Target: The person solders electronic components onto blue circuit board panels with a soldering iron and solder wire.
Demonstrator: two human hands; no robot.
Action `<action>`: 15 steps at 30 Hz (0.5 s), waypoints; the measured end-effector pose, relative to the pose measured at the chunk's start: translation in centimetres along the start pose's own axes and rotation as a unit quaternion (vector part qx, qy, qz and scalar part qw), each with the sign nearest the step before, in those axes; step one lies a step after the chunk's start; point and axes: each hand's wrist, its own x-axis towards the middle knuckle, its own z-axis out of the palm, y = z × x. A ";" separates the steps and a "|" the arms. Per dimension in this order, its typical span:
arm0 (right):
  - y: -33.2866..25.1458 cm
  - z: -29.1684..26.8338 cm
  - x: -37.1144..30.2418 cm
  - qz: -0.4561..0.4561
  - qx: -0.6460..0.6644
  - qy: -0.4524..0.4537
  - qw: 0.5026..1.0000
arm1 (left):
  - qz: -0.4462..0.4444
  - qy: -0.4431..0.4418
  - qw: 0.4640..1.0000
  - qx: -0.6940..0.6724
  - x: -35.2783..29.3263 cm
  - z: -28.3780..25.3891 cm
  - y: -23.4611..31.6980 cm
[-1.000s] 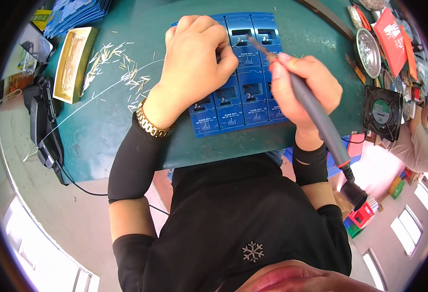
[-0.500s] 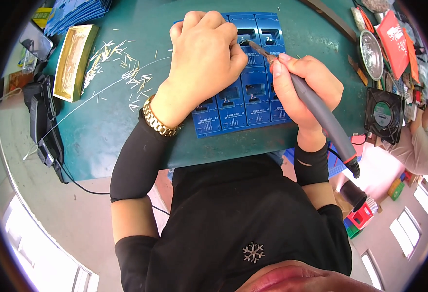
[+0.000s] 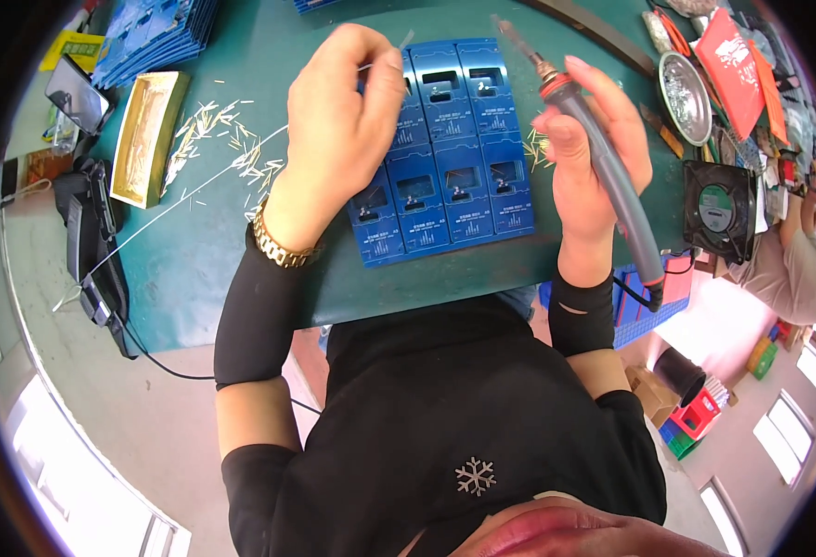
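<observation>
A panel of blue circuit boards (image 3: 440, 223) lies on the green table between my hands. My left hand (image 3: 338, 116) is closed at the panel's left side, pinching a thin solder wire (image 3: 185, 197). The wire trails away to the lower left, and its free end pokes out past my fingertips. In my right hand (image 3: 598, 158) is a grey soldering iron (image 3: 617, 190), gripped like a pen. Its tip is raised beyond the panel's far right corner, apart from the boards. My left hand covers part of the panel's left column.
A yellow tray (image 3: 118, 176) stands left, beside scattered metal pins (image 3: 206, 125). Stacked blue boards (image 3: 153, 42) and a phone (image 3: 76, 93) are at far left. On the right are a metal bowl (image 3: 685, 97) and a black fan (image 3: 721, 209). Another person's arm (image 3: 793, 255) shows beyond.
The soldering iron has lifted off the panel and moved up and right. My left hand has drawn back left with the solder wire, uncovering more boards. The panel sits slightly further left in view.
</observation>
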 end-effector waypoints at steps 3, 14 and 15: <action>-0.2 -0.2 -0.2 0.078 0.146 -0.043 0.985 | 0.021 -0.022 0.998 -0.050 -0.1 0.5 2.0; 0.5 -0.5 1.3 0.056 0.271 0.073 0.958 | 0.115 -0.130 0.985 0.019 0.2 4.7 5.5; 0.1 -0.8 1.5 0.063 0.273 0.098 0.955 | 0.130 -0.124 0.984 0.009 0.4 4.2 5.5</action>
